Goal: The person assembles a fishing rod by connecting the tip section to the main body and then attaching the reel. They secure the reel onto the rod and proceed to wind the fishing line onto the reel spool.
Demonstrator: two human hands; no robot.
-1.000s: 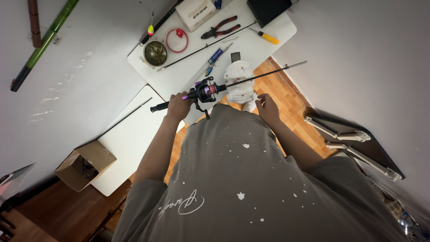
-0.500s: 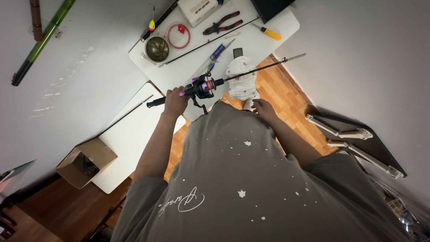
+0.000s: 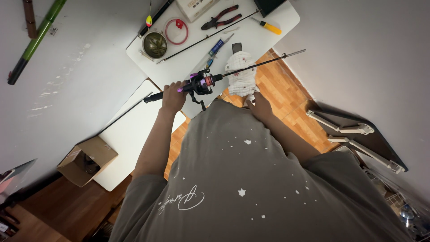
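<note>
I am watching the left hand (image 3: 172, 96) clenching around the dark handle of a fishing rod (image 3: 251, 67), just behind the black spinning reel (image 3: 200, 84) with its purple trim, and holding the rod out level over the near edge of the white table (image 3: 286, 18). The right hand (image 3: 260, 105) is gripping the lower end of a white patterned cloth (image 3: 242, 76), which is lying bunched up against the rod blank just ahead of the reel. The thin rod is running on past the cloth and ending out over the wooden floor (image 3: 286, 89). Further out on the table I am seeing a second thin black rod section (image 3: 206, 38), a blue pen-like tool (image 3: 217, 47), a round olive-green tin (image 3: 155, 44), a red ring (image 3: 176, 31), red-handled pliers (image 3: 219, 18) and a yellow-handled screwdriver (image 3: 268, 27). An open cardboard box (image 3: 87, 161) is sitting at the corner of a lower white board (image 3: 130, 134) to my left.
</note>
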